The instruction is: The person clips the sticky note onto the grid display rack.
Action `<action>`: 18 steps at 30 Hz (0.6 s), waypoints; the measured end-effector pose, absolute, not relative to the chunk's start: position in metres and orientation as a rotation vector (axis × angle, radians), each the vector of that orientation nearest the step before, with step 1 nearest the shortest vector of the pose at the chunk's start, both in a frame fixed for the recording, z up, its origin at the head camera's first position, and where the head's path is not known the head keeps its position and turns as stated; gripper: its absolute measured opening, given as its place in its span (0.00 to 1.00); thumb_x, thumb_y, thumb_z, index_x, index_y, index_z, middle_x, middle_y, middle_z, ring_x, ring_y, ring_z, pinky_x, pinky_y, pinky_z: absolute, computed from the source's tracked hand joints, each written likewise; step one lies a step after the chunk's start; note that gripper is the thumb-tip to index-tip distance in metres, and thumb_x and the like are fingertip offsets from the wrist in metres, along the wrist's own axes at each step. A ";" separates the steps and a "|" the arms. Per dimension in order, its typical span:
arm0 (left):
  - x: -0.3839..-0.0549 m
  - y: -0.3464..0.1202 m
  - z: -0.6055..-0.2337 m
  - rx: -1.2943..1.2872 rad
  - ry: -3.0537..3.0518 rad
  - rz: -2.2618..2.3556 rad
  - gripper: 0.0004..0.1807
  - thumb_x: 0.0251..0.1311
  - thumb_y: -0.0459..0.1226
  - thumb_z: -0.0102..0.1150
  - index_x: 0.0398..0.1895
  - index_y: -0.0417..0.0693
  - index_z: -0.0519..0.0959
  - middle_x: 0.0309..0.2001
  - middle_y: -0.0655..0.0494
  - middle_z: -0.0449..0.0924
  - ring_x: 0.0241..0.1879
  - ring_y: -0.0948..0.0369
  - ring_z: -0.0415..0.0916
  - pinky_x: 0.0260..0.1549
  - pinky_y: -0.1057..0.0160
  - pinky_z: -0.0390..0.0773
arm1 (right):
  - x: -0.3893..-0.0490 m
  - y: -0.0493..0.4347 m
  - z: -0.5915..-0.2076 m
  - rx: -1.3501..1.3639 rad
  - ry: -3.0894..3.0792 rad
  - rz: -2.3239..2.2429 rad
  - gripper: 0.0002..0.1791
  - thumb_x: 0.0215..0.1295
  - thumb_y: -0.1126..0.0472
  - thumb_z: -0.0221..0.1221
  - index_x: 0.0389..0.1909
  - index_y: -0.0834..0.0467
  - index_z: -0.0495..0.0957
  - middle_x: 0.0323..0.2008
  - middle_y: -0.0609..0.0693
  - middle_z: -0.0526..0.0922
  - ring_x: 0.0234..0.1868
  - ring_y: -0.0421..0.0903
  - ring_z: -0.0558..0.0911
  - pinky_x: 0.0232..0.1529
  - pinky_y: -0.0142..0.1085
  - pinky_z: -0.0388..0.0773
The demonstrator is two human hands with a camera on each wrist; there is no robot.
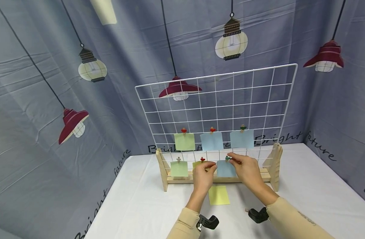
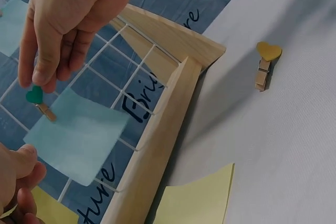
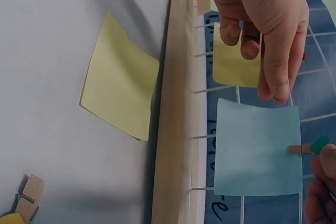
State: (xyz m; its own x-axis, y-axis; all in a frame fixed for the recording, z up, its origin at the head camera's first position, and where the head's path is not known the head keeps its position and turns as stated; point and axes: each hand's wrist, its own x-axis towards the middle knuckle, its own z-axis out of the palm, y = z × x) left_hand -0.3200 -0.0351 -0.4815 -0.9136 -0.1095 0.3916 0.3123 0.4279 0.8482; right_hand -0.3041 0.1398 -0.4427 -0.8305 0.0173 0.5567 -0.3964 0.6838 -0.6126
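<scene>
A light blue sticky note hangs on the lower part of the white wire grid, held by a small wooden clothespin with a green heart. My right hand pinches the heart end of this clothespin with thumb and fingertips. At the note's left side is my left hand, its fingers loosely bent and the tips right by the note's edge. Partly behind the left hand, a yellow note hangs from a red-heart clip.
Above hang a green note and two blue notes, with another green note lower left, all clipped. A yellow note and a yellow-heart clothespin lie on the white table before the wooden stand.
</scene>
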 end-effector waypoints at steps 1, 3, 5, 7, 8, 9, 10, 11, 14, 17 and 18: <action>-0.319 -0.036 -0.480 -0.178 -2.293 -1.486 0.03 0.61 0.37 0.72 0.36 0.51 0.91 0.37 0.60 0.91 0.26 0.74 0.72 0.26 0.72 0.73 | -0.304 0.140 -0.443 0.293 -2.360 1.032 0.15 0.66 0.67 0.67 0.53 0.60 0.87 0.41 0.59 0.91 0.36 0.54 0.89 0.28 0.34 0.75; -0.317 -0.037 -0.478 -0.184 -2.292 -1.487 0.03 0.61 0.38 0.72 0.36 0.51 0.91 0.37 0.60 0.91 0.27 0.74 0.72 0.27 0.72 0.73 | -0.302 0.141 -0.443 0.300 -2.355 1.036 0.14 0.66 0.67 0.67 0.52 0.60 0.87 0.41 0.59 0.91 0.35 0.53 0.88 0.27 0.34 0.74; -0.315 -0.038 -0.476 -0.191 -2.295 -1.488 0.03 0.62 0.38 0.72 0.37 0.52 0.91 0.37 0.61 0.91 0.28 0.73 0.73 0.29 0.71 0.73 | -0.301 0.141 -0.443 0.297 -2.355 1.030 0.13 0.66 0.67 0.67 0.51 0.60 0.88 0.40 0.59 0.91 0.33 0.51 0.87 0.27 0.33 0.73; -0.314 -0.040 -0.475 -0.200 -2.301 -1.487 0.03 0.62 0.39 0.71 0.37 0.53 0.91 0.37 0.62 0.90 0.29 0.72 0.74 0.30 0.71 0.74 | -0.300 0.141 -0.442 0.286 -2.358 1.029 0.12 0.66 0.67 0.67 0.49 0.60 0.88 0.39 0.58 0.91 0.30 0.48 0.85 0.27 0.33 0.72; -0.314 -0.040 -0.475 -0.208 -2.303 -1.484 0.03 0.62 0.39 0.71 0.37 0.53 0.91 0.37 0.62 0.90 0.30 0.72 0.74 0.30 0.71 0.74 | -0.299 0.141 -0.442 0.281 -2.361 1.034 0.11 0.66 0.66 0.68 0.48 0.60 0.89 0.39 0.58 0.92 0.29 0.46 0.83 0.26 0.33 0.71; -0.313 -0.041 -0.474 -0.218 -2.305 -1.482 0.03 0.62 0.39 0.71 0.37 0.53 0.91 0.37 0.63 0.90 0.31 0.72 0.75 0.31 0.71 0.74 | -0.298 0.141 -0.442 0.275 -2.363 1.038 0.10 0.65 0.66 0.68 0.47 0.60 0.89 0.38 0.57 0.92 0.28 0.45 0.82 0.26 0.33 0.71; -0.313 -0.042 -0.474 -0.228 -2.308 -1.477 0.03 0.62 0.39 0.71 0.37 0.53 0.91 0.37 0.63 0.90 0.31 0.71 0.76 0.31 0.70 0.74 | -0.297 0.141 -0.441 0.265 -2.367 1.046 0.09 0.65 0.66 0.68 0.46 0.60 0.89 0.38 0.57 0.92 0.28 0.44 0.82 0.26 0.33 0.71; -0.312 -0.043 -0.473 -0.236 -2.313 -1.472 0.03 0.62 0.39 0.71 0.37 0.54 0.91 0.37 0.63 0.90 0.32 0.71 0.76 0.31 0.70 0.74 | -0.296 0.141 -0.441 0.259 -2.369 1.057 0.09 0.66 0.65 0.68 0.45 0.60 0.89 0.38 0.57 0.92 0.28 0.43 0.81 0.26 0.32 0.71; -0.309 -0.046 -0.471 -0.256 -2.329 -1.464 0.03 0.62 0.40 0.72 0.37 0.54 0.91 0.38 0.64 0.90 0.33 0.72 0.77 0.31 0.71 0.73 | -0.292 0.142 -0.442 0.237 -2.380 1.085 0.09 0.66 0.64 0.68 0.45 0.61 0.89 0.38 0.57 0.91 0.30 0.44 0.83 0.27 0.31 0.73; -0.306 -0.050 -0.469 -0.269 -2.342 -1.467 0.04 0.61 0.40 0.72 0.38 0.53 0.91 0.40 0.63 0.90 0.32 0.72 0.76 0.31 0.71 0.73 | -0.287 0.145 -0.443 0.217 -2.391 1.095 0.09 0.67 0.63 0.68 0.46 0.61 0.89 0.38 0.56 0.92 0.33 0.45 0.85 0.29 0.31 0.75; -0.305 -0.051 -0.468 -0.276 -2.344 -1.474 0.05 0.61 0.40 0.72 0.38 0.53 0.91 0.40 0.64 0.90 0.32 0.73 0.76 0.31 0.71 0.72 | -0.286 0.146 -0.444 0.216 -2.393 1.098 0.10 0.67 0.63 0.68 0.46 0.60 0.89 0.37 0.55 0.92 0.34 0.46 0.85 0.30 0.31 0.75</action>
